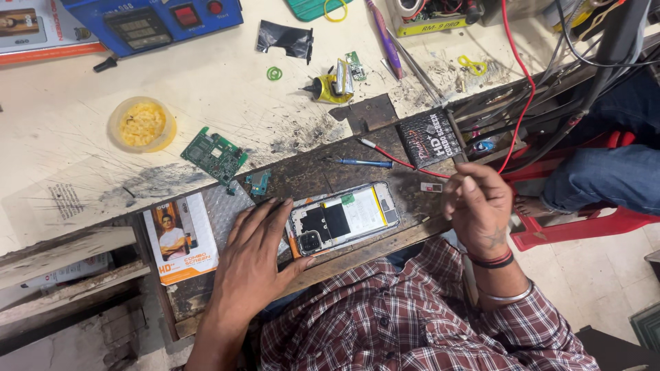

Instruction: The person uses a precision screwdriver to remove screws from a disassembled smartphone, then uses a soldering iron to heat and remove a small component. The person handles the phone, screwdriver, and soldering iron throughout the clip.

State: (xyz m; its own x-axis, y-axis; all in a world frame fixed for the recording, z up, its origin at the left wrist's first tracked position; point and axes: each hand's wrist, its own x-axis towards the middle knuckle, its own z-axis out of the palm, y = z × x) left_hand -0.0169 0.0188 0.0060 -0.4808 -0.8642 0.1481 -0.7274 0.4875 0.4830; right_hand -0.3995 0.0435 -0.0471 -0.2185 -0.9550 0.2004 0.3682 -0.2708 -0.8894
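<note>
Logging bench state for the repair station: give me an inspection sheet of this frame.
Surface: worn wooden bench, scratched, sooty.
Job's things: opened phone, back off, battery exposed.
Clutter: green circuit board, yellow tub, blue screwdriver, black screen box.
Grippers: left hand flat, steadying the phone; right hand raised, fingers pinched, contents unclear.
Cables: red wire runs toward the right hand.
Surroundings: red plastic chair, another person's leg.

you're at a phone repair bench: a scarred worktop (227,96), a loose green circuit board (214,155) near its front edge, a blue power supply (155,20) at its back edge.
</note>
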